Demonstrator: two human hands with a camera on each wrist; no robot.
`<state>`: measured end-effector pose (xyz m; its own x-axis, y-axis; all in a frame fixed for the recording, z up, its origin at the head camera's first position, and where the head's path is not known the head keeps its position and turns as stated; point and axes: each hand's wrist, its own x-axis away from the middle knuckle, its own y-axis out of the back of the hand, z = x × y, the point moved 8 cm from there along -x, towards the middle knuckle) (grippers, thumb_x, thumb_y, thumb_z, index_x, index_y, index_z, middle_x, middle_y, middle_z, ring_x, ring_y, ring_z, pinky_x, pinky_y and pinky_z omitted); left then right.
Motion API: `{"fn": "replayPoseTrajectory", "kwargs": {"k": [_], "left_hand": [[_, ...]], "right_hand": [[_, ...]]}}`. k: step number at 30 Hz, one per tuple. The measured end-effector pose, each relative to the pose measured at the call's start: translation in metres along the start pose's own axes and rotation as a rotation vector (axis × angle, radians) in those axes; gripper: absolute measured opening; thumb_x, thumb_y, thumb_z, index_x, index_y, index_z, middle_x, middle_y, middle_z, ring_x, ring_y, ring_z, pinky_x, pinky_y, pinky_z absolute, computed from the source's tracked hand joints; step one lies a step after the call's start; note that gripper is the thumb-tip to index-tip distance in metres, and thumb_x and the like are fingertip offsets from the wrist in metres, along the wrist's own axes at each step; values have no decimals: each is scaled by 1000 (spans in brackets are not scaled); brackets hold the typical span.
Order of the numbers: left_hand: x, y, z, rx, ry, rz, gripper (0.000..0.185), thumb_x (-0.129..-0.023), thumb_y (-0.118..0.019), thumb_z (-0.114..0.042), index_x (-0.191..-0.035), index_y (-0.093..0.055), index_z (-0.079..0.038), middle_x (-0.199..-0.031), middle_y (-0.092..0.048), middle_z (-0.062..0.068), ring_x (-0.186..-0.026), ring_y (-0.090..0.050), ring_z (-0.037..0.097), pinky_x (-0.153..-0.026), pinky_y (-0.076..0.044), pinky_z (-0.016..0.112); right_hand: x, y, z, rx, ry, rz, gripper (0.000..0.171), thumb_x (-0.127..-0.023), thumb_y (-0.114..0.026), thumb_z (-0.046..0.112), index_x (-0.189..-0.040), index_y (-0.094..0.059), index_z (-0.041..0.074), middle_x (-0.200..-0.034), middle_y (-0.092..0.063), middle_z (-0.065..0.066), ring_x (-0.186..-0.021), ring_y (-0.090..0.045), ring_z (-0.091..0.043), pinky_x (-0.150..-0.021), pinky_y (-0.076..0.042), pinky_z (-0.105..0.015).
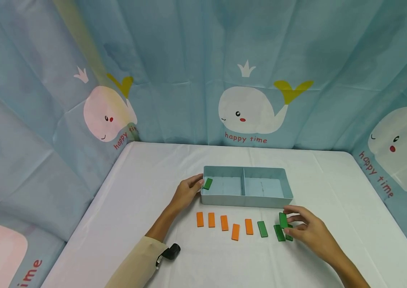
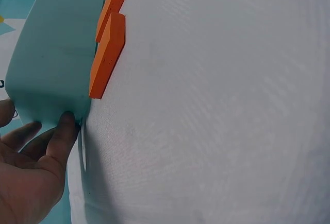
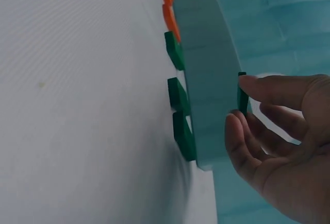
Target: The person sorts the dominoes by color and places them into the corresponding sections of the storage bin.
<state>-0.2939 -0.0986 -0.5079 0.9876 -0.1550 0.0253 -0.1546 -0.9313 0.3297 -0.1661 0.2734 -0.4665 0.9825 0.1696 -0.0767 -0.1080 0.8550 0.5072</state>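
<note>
A light blue two-compartment box (image 1: 246, 201) stands on the white table. My left hand (image 1: 185, 194) holds its left end, fingertips against the end wall in the left wrist view. One green tile (image 1: 208, 184) leans at the left side of the left compartment. My right hand (image 1: 309, 230) pinches another green tile (image 3: 242, 94) between thumb and fingers, raised in front of the box's right end. Below it, a green tile (image 1: 279, 233) and another green tile (image 1: 289, 236), partly hidden by the hand, lie on the table. A third green tile (image 1: 262, 229) lies to their left.
Several orange tiles (image 1: 224, 223) lie in an uneven row in front of the box, left of the green ones. The right compartment (image 1: 263, 187) shows a bare floor. A blue whale-print curtain (image 1: 189, 80) hangs behind the table.
</note>
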Motion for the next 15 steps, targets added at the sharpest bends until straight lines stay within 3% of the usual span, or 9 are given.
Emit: {"fn": "replayPoseTrajectory", "kwargs": {"k": [8,15], "left_hand": [[0,-1,0,4,0,2,52,-111,-59,-34,-157,-53,-10,-159,-54,10,-149,-49,32,-114,-51,46],[0,-1,0,12,-1,2,52,-111,-59,-33,-157,-53,-10,-159,-54,9,-150,-48,31,-119,-46,49]], "right_hand": [[-7,-6,13,-18,63,-5,56,-93,-81,3,-144,-59,3,-138,-63,-15,-110,-66,-5,-80,-63,-25],[-15,-14,19,-50,74,1,56,-94,-82,10,-145,-59,3,-141,-62,-16,-112,-65,-6,-84,-63,-25]]}}
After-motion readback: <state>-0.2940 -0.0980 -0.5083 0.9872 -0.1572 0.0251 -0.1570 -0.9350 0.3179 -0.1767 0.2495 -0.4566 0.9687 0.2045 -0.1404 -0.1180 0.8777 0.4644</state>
